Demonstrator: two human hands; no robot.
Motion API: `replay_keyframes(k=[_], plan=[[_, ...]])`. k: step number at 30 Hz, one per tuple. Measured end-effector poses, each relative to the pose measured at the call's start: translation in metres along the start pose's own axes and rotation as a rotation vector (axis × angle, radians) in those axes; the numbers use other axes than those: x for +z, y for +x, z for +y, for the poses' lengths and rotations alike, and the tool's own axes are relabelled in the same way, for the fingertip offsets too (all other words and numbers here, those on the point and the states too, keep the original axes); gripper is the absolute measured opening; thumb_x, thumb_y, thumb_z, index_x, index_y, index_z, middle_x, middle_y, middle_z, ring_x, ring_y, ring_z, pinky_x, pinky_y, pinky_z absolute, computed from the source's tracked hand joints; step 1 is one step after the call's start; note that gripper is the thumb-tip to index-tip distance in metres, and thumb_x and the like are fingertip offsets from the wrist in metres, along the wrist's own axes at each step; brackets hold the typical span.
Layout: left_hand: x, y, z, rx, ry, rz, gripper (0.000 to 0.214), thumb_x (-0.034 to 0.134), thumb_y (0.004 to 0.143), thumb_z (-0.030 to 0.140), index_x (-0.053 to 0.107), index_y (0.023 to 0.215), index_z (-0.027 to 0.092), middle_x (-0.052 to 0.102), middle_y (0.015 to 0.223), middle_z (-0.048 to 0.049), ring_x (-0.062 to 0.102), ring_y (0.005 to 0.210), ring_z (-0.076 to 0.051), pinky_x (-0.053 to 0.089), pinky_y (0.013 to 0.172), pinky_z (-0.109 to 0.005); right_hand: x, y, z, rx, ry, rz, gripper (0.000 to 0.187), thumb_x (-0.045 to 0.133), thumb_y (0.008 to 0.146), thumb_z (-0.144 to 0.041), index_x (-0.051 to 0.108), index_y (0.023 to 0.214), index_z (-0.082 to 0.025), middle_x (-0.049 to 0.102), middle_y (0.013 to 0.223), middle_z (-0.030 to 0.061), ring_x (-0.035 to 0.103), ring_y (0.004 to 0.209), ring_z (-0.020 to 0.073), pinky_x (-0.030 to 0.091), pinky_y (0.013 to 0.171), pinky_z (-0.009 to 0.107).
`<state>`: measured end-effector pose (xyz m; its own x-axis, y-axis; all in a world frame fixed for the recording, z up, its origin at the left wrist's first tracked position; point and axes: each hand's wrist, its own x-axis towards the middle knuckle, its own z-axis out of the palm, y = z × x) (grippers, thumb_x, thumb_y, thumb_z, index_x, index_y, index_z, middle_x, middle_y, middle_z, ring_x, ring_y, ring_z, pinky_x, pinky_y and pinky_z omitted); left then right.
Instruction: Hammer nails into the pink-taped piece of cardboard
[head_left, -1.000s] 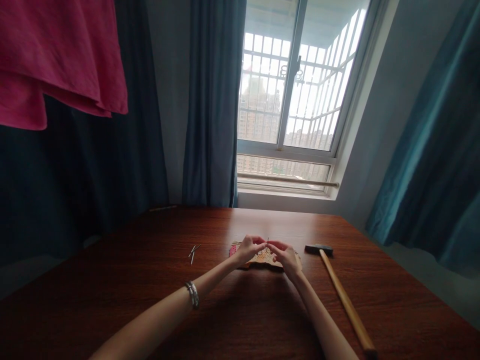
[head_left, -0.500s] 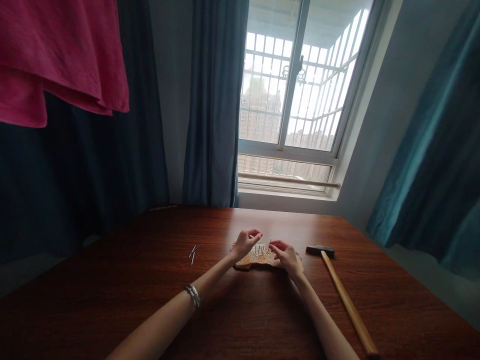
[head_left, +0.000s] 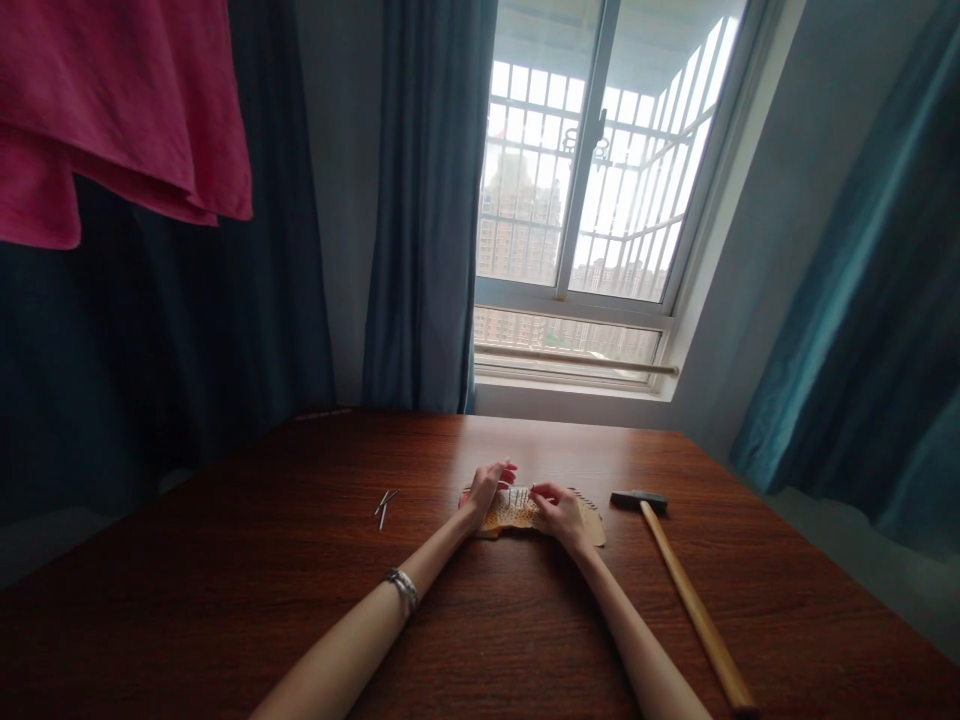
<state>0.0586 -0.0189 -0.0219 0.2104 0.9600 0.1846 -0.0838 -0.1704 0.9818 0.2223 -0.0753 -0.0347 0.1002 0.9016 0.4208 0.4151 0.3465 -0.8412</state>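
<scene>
A flat, irregular wooden board (head_left: pixel 508 518) with a dotted pattern lies on the table, several thin nails (head_left: pixel 520 497) upright in its middle. Over the board's left part, my left hand (head_left: pixel 489 490) is raised with its fingers loosely apart and nothing visible in them. My right hand (head_left: pixel 561 512) rests over the right half, thumb and forefinger pinched on a nail near the standing row. That nail is mostly covered by the fingertips. More nails line the board's right back edge.
A hammer (head_left: pixel 694 605) with a wooden handle lies to the right on the brown table (head_left: pixel 450 640). Several loose nails (head_left: pixel 385 508) lie to the left. Behind the table are a window and blue curtains; a pink cloth (head_left: pixel 127 110) hangs at upper left.
My right hand has shifted slightly left, closer to the row of nails. My left hand has turned, and its fingers have spread. The hammer and loose nails stay put.
</scene>
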Motion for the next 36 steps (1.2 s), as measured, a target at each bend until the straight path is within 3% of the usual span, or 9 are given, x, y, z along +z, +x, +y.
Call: replay_keyframes(k=[8,18,28,36], plan=[[0.003,-0.003,0.004,0.068,0.225,-0.103,0.038,0.048,0.075,0.048,0.065,0.084,0.016,0.065,0.075,-0.0041,0.058,0.074,-0.018,0.045,0.069,-0.027,0.002,-0.001,0.002,-0.028,-0.043,-0.008,0.02,0.053,0.073,-0.032,0.068,0.077,-0.02,0.071,0.076,0.0028,0.063,0.069,0.017,0.048,0.062,0.026],[0.004,-0.003,-0.002,0.109,0.251,-0.138,0.035,0.056,0.072,0.044,0.065,0.089,0.015,0.067,0.086,-0.0063,0.059,0.082,-0.019,0.045,0.074,-0.027,0.003,-0.003,-0.001,-0.071,-0.061,-0.04,0.018,0.051,0.076,-0.029,0.068,0.076,-0.022,0.07,0.075,0.0012,0.063,0.067,0.0156,0.047,0.062,0.024],[0.004,-0.005,-0.01,0.201,0.382,-0.259,0.026,0.063,0.069,0.035,0.067,0.088,0.019,0.067,0.078,-0.0024,0.059,0.073,-0.017,0.045,0.067,-0.024,0.004,-0.006,-0.001,-0.144,-0.188,-0.06,0.016,0.052,0.077,-0.024,0.068,0.077,-0.022,0.068,0.073,0.0015,0.06,0.067,0.0149,0.045,0.066,0.024],[0.005,-0.004,-0.014,0.215,0.519,-0.237,0.021,0.062,0.071,0.032,0.068,0.084,0.016,0.067,0.079,-0.0007,0.06,0.076,-0.014,0.044,0.068,-0.02,0.005,-0.006,0.002,-0.176,-0.287,-0.041,0.015,0.054,0.075,-0.019,0.068,0.074,-0.02,0.066,0.074,0.0017,0.058,0.072,0.0145,0.043,0.071,0.024]])
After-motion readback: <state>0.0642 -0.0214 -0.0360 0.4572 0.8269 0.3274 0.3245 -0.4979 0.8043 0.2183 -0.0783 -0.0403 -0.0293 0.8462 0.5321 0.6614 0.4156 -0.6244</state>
